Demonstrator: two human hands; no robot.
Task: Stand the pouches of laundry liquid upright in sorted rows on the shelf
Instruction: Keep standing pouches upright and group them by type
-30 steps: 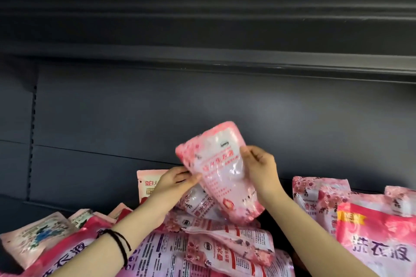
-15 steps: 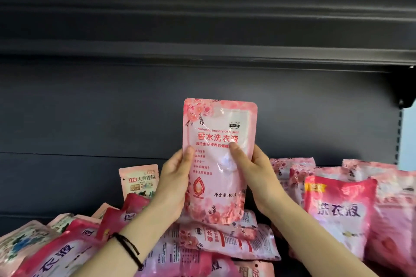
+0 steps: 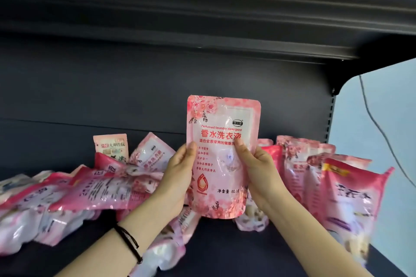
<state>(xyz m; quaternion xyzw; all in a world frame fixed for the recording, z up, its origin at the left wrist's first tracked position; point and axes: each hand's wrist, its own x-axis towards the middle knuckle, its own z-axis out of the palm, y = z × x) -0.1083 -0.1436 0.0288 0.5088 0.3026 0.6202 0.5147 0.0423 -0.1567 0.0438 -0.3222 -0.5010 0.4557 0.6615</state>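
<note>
Both hands are gripping one pink pouch [image 3: 222,157] upright, printed front facing the camera, low over the shelf [image 3: 236,252]. The left hand [image 3: 177,177] is clasping its left edge, thumb lying on the front; the right hand [image 3: 256,171] is pinching the right edge, thumb pressing the print. To the left a heap of pouches [image 3: 90,191] is lying flat and jumbled; to the right, upright pouches [image 3: 315,177] are standing in a row. A black band [image 3: 129,240] is circling the left wrist.
</note>
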